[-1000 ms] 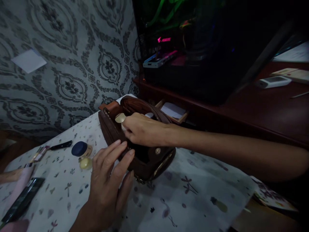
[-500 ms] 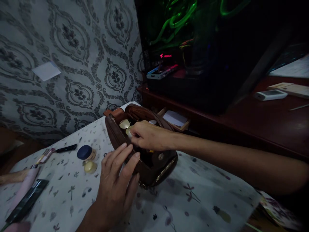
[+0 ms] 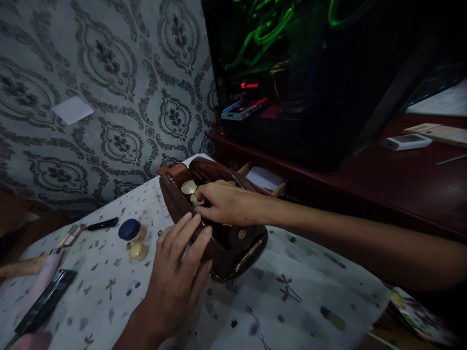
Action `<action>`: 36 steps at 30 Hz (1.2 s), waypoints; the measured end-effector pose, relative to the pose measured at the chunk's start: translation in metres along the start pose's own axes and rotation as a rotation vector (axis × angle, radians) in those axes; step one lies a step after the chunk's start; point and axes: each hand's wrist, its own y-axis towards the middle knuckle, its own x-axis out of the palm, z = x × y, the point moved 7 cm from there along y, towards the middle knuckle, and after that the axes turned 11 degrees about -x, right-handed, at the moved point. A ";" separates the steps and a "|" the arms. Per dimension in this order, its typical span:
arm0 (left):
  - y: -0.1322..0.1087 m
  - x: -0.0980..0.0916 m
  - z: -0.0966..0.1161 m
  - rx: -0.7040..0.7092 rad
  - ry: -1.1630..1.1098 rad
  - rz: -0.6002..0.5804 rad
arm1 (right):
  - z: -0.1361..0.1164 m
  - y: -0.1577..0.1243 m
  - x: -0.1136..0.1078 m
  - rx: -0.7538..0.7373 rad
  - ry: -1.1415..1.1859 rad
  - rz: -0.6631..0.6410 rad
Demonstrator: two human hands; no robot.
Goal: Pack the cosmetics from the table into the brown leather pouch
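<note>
A brown zippered bag (image 3: 171, 194) lies unzipped on the patterned tablecloth. My right hand (image 3: 222, 201) reaches inside it, thumb and fingers pinched on a small gold-and-clear container (image 3: 196, 199). Beside that container, a round gold lid (image 3: 188, 186) shows in the bag. The rest of the contents are dark or covered by my right hand. My left hand (image 3: 178, 272) lies against the bag's near side, fingers stretched out and touching its edge. Left of it stand a blue-lidded jar (image 3: 131, 230) and a small yellow-lidded jar (image 3: 138, 251).
Brushes (image 3: 71, 236), a black tube (image 3: 102, 224), a pink tube (image 3: 42, 279) and a dark green tube (image 3: 45, 301) lie on the tablecloth (image 3: 277, 316) at left. Behind the bag are a partly open drawer (image 3: 264, 179) and a desk (image 3: 350, 187) bearing a dark computer case (image 3: 277, 131).
The right fingers have shifted slightly on the small container in the bag. My left hand stays at the bag's edge, and the view has moved a little.
</note>
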 end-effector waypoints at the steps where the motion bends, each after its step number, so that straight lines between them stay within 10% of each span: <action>1: 0.000 0.000 0.000 0.000 0.001 -0.001 | 0.000 0.000 -0.001 0.002 0.025 0.027; 36: 0.001 -0.001 0.002 0.038 -0.006 -0.059 | -0.005 0.004 0.012 -0.137 0.125 -0.039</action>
